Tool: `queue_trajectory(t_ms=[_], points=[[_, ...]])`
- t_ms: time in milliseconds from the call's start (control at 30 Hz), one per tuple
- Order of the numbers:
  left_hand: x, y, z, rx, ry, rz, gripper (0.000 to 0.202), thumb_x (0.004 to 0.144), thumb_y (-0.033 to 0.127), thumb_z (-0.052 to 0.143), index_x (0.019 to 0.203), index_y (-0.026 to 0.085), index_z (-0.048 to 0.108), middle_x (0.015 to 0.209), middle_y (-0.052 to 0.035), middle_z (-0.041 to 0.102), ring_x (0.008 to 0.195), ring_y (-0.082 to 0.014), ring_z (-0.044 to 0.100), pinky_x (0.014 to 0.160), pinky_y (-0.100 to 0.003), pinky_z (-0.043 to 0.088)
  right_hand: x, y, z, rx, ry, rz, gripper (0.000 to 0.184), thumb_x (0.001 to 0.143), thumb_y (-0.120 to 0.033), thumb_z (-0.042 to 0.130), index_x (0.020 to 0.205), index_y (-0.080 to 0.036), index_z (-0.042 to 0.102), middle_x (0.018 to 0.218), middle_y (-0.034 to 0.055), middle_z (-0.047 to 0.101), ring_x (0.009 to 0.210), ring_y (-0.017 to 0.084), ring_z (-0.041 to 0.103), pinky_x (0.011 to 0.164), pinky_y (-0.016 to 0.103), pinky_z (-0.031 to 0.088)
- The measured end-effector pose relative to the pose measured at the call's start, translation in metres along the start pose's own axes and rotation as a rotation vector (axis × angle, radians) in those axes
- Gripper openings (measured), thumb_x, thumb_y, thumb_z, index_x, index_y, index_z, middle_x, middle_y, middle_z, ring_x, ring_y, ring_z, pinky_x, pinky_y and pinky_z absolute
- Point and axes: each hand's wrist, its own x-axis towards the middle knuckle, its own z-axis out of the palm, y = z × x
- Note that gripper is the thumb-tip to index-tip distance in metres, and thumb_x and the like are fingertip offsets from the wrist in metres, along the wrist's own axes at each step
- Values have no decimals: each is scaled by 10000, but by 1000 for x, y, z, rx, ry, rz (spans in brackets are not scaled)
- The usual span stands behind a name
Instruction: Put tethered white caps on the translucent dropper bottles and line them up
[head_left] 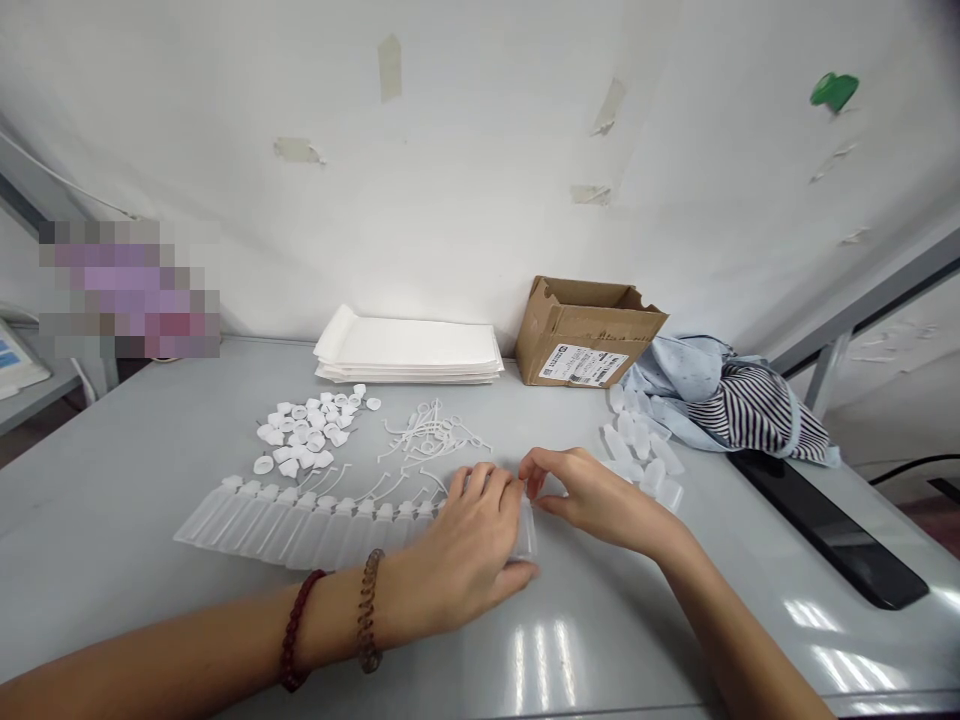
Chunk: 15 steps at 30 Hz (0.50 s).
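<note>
A long row of translucent plastic bottles (300,525) with white necks lies side by side, necks facing the wall. My left hand (465,550) is closed over the right end of this row, thumb at the near side and fingers bent across the necks. It hides several bottles. Beside it, my right hand (592,495) pinches at the neck of the rightmost bottle (526,535); what its fingertips hold is too small to make out. Thin white looped plastic straps (431,430) lie beyond the row, a few resting against the necks. Small white caps (307,425) are heaped to their left.
Loose translucent bottles (637,435) lie scattered right of my right hand. Against the wall are a stack of white envelopes (412,345) and an opened cardboard box (585,335). Bundled cloth (750,400) and a long black object (832,530) lie at the right.
</note>
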Motion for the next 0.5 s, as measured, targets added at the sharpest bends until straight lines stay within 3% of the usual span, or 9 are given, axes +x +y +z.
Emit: queue_trajectory(t_ms=[300,500], points=[[-1,3,-4,9,-34,-16,423,837,358,657,1149,125,491,1126,-134,529,1063,-324,458,891,-481,428,-2,4,-8,43,40,0,181,814,-109,503,923,-226,589,896,11,670,880,186,610,788,322,464],[-1,0,-3,-22,3,-11,431,820,351,680,1147,142,494,1145,-131,530,1072,-332,460,882,-485,424,1,10,-18,-13,185,38,80,850,-193,503,844,-216,580,863,16,678,795,183,618,721,313,464]])
